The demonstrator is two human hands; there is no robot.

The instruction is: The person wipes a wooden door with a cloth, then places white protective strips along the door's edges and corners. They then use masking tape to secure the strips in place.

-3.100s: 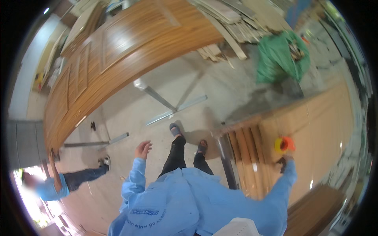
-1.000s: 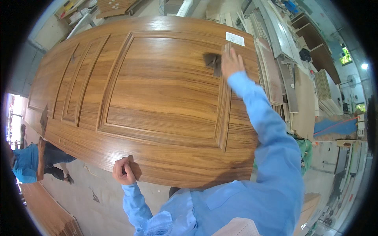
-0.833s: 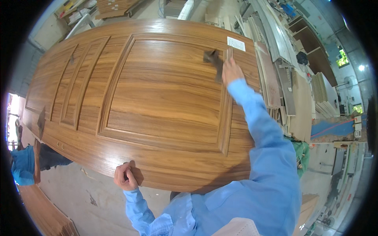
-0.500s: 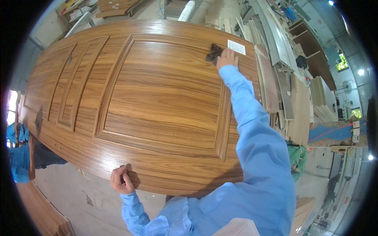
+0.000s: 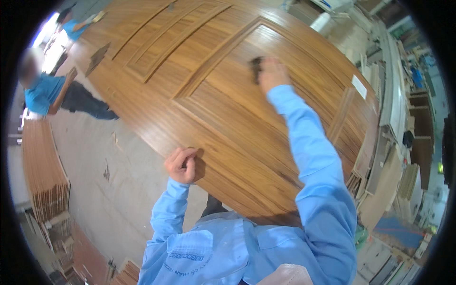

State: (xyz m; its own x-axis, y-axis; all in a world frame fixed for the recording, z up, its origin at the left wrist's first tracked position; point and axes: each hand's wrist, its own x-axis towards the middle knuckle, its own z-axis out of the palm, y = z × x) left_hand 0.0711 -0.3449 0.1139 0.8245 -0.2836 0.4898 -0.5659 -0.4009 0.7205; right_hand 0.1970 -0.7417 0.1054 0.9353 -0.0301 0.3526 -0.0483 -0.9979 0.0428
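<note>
A large wood-grain door panel (image 5: 223, 107) with raised rectangular mouldings lies flat before me. My right hand (image 5: 274, 73), blurred by motion, presses a dark brown crumpled cloth (image 5: 257, 70) onto the door, inside the big moulded frame. The cloth sticks out on the left side of the fingers. At the door's near edge rests my left hand (image 5: 181, 164), its fingers curled in and the thumb close to them. Whatever may be inside that curl is hidden. A small white paper label (image 5: 359, 87) lies on the door toward its right end.
Two people in blue shirts stand at the left by the door's far end, one (image 5: 45, 92) nearer and one (image 5: 72, 29) farther. A dark flat piece (image 5: 98, 58) lies at the door's left edge. Stacked brown panels (image 5: 45, 166) stand lower left; boards (image 5: 387, 175) lean at right.
My view has turned, so the door slants and more floor shows at left. The right hand has moved the cloth from beside the label to the left, into the framed panel. My left hand remains at the edge.
</note>
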